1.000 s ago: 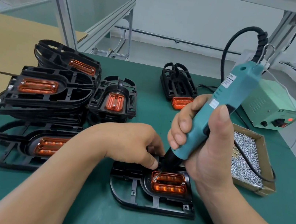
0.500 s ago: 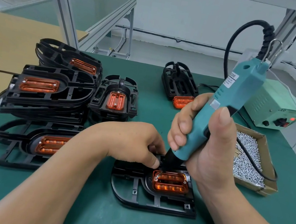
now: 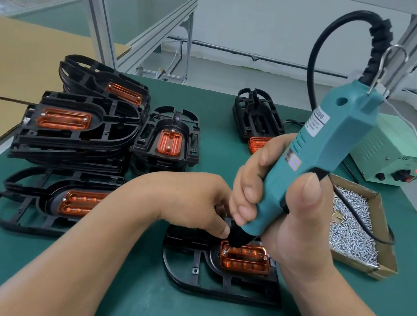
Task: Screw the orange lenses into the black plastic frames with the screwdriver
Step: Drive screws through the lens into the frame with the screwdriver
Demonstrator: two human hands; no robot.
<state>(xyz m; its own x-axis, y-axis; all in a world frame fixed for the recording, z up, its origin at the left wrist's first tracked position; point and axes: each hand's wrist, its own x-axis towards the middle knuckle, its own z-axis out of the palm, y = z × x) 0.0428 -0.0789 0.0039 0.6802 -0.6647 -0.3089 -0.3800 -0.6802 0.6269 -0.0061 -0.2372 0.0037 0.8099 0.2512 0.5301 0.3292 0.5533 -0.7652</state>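
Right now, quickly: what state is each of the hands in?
Left hand: fingers curled beside the screwdriver tip; any hold cannot be told.
Right hand: closed, holding the screwdriver.

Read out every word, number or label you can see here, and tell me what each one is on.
"200", with the leading characters unclear: white label on the teal screwdriver. The small print below it is too small to read.
"LED": front of the green power box.
Lower sticker on the screwdriver: blurred, unreadable.
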